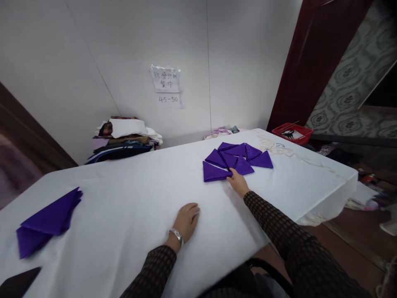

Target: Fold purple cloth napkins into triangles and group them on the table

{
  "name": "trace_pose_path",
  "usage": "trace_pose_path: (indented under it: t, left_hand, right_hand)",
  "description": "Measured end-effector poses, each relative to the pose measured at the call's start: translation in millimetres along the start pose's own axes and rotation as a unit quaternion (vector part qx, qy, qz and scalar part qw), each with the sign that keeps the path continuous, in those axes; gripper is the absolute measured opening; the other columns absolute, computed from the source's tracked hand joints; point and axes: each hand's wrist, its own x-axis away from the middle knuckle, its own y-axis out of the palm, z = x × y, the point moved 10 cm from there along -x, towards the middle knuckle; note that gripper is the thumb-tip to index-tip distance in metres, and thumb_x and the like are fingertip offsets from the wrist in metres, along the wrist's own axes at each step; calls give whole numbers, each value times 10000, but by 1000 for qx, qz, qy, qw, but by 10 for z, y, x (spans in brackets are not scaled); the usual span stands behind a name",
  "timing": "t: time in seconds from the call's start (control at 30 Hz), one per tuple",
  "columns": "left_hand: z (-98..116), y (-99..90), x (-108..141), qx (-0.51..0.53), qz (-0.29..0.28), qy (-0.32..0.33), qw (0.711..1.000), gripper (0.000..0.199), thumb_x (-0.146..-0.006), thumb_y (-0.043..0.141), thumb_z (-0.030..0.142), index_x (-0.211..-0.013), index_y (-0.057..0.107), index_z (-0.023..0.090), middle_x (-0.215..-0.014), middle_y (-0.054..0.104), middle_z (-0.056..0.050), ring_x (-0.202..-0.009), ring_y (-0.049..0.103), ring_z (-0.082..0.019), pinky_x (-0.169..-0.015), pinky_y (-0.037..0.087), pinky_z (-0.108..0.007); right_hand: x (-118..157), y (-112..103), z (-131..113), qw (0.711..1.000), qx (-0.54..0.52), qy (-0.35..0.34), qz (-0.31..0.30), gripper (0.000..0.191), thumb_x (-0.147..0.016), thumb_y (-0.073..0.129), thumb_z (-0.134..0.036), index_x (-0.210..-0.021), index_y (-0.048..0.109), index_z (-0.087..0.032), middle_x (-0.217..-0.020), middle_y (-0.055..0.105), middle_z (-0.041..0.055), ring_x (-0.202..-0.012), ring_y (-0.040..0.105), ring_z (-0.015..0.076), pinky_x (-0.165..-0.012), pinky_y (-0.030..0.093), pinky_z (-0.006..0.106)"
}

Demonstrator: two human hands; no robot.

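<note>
My right hand (pixel 238 182) reaches forward and pinches the right-hand tip of a purple folded napkin (pixel 214 173), which lies nearest to me in a group. Around it are several more napkins folded into triangles, such as one napkin (pixel 244 165) beside my fingers and another napkin (pixel 262 159) at the group's right end. My left hand (pixel 186 221), with a silver watch on its wrist, rests on the white tablecloth (pixel 133 215), fingers loosely bent and holding nothing. Far to the left lies a stack of purple napkins (pixel 51 215), partly unfolded and overlapping.
Folded clothes (pixel 127 134) are piled behind the table at the left. A red basket (pixel 292 133) stands beyond the far right corner. Handwritten paper sheets (pixel 167 86) hang on the white wall. A dark flat object (pixel 20 283) sits at the lower left.
</note>
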Motion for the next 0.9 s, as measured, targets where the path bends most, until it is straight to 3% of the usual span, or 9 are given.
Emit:
trace_pose_path:
  t: [0.1, 0.17, 0.23, 0.37, 0.6, 0.77, 0.9]
  left_hand:
    - [6, 5, -8, 1, -10, -11, 1000, 232, -812, 493, 180, -974, 653, 224, -1072, 662, -65, -1007, 609, -213, -903, 510, -442]
    - [4, 11, -9, 0, -19, -19, 1000, 232, -813, 493, 180, -977, 650, 227, -1084, 659, -62, -1021, 605, -218, -911, 507, -444]
    - [-2, 17, -8, -2, -28, -26, 999, 230, -821, 490, 189, -982, 647, 235, -1098, 656, -58, -1039, 599, -221, -927, 502, -440]
    - [-19, 39, -6, -1, -48, -39, 998, 239, -835, 479, 216, -998, 639, 288, -1116, 649, -29, -1064, 591, -218, -954, 493, -431]
    - [-56, 55, 2, 7, -62, -63, 996, 261, -846, 460, 248, -1013, 638, 338, -1139, 640, -16, -1092, 577, -226, -989, 470, -433]
    - [-43, 53, -6, -1, -63, -61, 996, 262, -840, 449, 250, -1006, 643, 310, -1133, 644, -18, -1087, 581, -226, -981, 478, -430]
    - [-22, 38, -6, -8, -61, -53, 997, 274, -838, 444, 242, -1007, 653, 296, -1132, 650, -28, -1084, 583, -222, -983, 482, -401]
  right_hand:
    - [82, 9, -280, 986, 104, -134, 2, 412, -906, 455, -237, -1315, 471, -201, -1218, 565, 107, -1160, 461, 232, -982, 340, 357]
    - [82, 92, -387, 971, 149, -187, -9, 396, -888, 471, -186, -1280, 511, -223, -1332, 489, 79, -1239, 377, 223, -1019, 289, 345]
    - [36, 193, -430, 954, 201, -220, -19, 387, -873, 468, -134, -1246, 542, -210, -1335, 493, 77, -1235, 380, 216, -1007, 293, 341]
    - [-87, 334, -396, 928, 289, -234, -16, 323, -896, 431, -139, -1175, 589, -170, -1211, 580, 110, -1111, 486, 219, -906, 357, 329]
    - [-109, 409, -373, 914, 337, -227, 11, 334, -928, 369, -157, -1188, 578, -158, -1194, 587, 132, -1061, 515, 225, -846, 372, 330]
    - [-129, 402, -382, 911, 346, -224, 18, 346, -922, 369, -155, -1204, 571, -155, -1206, 582, 146, -1073, 517, 226, -861, 381, 339]
    - [-43, 365, -411, 912, 339, -231, 30, 412, -909, 349, -122, -1295, 493, -115, -1339, 490, 164, -1227, 416, 244, -977, 331, 386]
